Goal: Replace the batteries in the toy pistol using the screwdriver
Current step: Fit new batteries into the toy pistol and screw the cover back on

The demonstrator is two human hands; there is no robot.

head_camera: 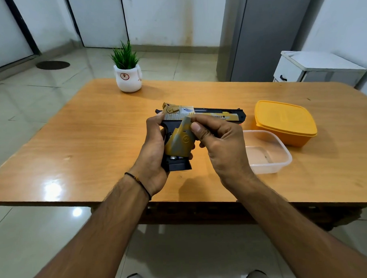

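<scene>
Nearest, two bare forearms reach out over the near edge of the wooden worktop (94, 132), the left wrist wearing a thin black thread (139, 181). The left grip (152, 152) is curled round the back of the handle of the toy pistol (209, 114), holding it clear above the worktop with the barrel pointing right and the handle's butt toward the person. The right grip (220, 145) pinches the top end of the gold-and-grey handle cover (181, 142) between thumb and fingertips. The cover lies tilted over the side of the handle. Below its lower edge the ends of batteries (176, 158) show inside the black butt.

Just right of the hands an open clear tub (284, 153) stands on the worktop, and beyond it to the right, touching or nearly so, is a yellow box (285, 121) with its lid on. At the far left edge stands a white pot with a green plant (128, 79). On the floor at the far right is a white cabinet (322, 65).
</scene>
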